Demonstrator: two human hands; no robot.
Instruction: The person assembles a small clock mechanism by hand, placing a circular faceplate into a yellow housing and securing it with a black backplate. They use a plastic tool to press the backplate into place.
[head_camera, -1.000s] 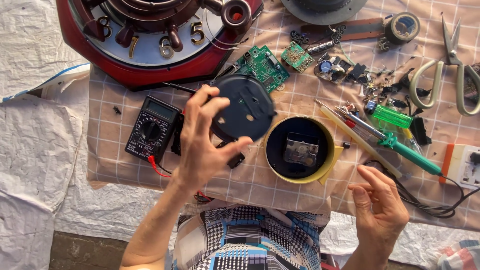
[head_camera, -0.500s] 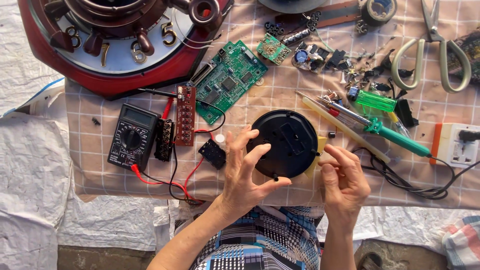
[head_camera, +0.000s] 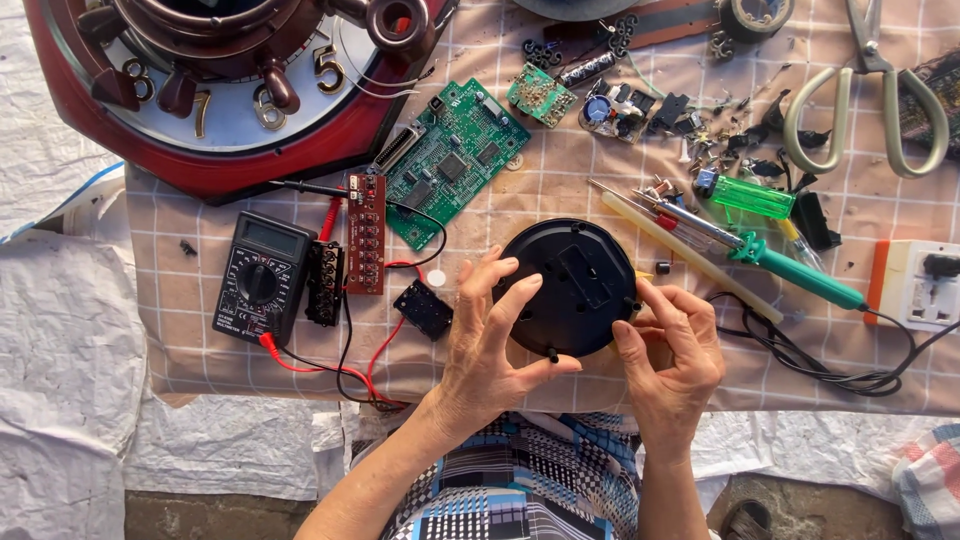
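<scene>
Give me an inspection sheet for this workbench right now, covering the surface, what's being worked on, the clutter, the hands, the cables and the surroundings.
Surface: checked beige cloth, crowded with parts.
Job's things: round black cover held flat over the cloth, a yellow rim just showing at its right edge.
Clutter: green circuit board, black multimeter, green-handled soldering iron, scissors, small loose components.
Hands: left hand grips the cover's left and lower edge; right hand grips its right edge.
Cables: red and black meter leads loop near the front edge; black cord runs to a white socket block.
Surroundings: red-framed wall clock at top left; white sheeting beside the cloth.
</scene>
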